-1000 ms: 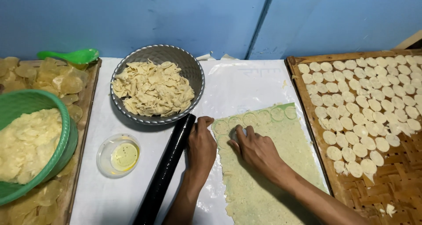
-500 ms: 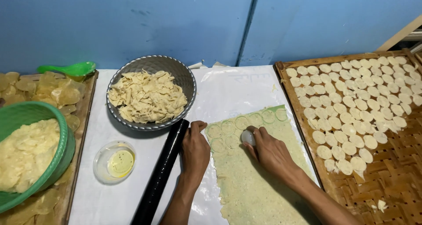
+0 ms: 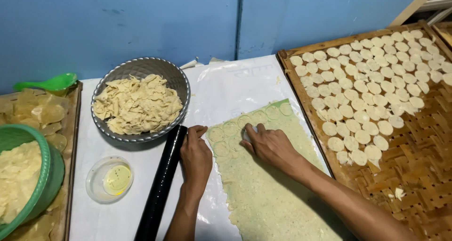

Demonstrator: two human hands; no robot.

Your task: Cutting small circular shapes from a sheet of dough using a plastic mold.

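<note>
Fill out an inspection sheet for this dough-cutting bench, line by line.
Surface: white sheet over the bench.
Job's things: flat dough sheet with round cuts pressed in at its far end; small round cutter, mostly hidden under the right hand.
Clutter: black rolling pin; metal bowl of dough scraps; green basket; small clear dish; green scoop.
Hands: left hand flat at the dough's edge; right hand pressing the cutter.
Cables: nothing seen.
Surroundings: woven tray of cut rounds; blue wall.
</note>
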